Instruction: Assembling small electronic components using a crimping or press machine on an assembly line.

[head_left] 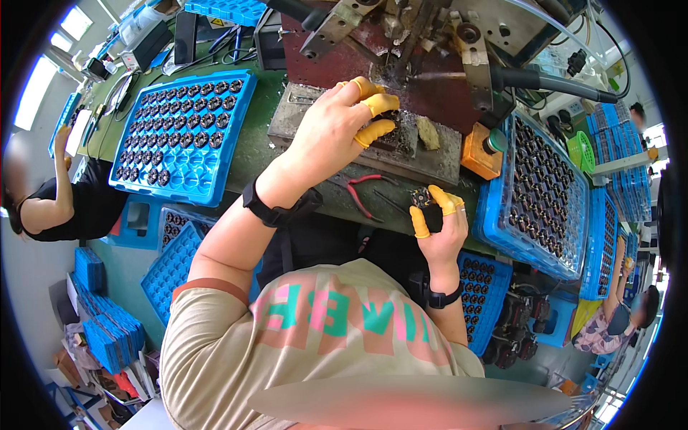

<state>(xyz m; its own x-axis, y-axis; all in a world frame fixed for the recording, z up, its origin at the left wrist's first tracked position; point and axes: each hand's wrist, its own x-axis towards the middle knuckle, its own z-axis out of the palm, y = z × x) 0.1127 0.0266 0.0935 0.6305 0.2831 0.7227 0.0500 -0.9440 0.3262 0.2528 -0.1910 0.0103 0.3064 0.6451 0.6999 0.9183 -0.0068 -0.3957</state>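
Note:
My left hand [330,125], with yellow finger cots, reaches over the metal base plate [294,118] of the bench machine. Its fingers are bent around a dark spot on the fixture; what lies between them is hidden. Closer to me and to the right, my right hand [441,233] pinches a small dark motor stator [421,198] between yellow-covered fingertips. Red-handled pliers [356,197] lie on the green bench between my hands. A pale, worn chip-like piece [428,133] rests on the plate beside the left fingers.
On the left, a blue tray [240,136] is partly filled with stators. More stators fill a tray [494,222] at the right, beside an orange box [479,159]. Black-handled machine levers [552,82] jut out above. Co-workers sit at far left and far right.

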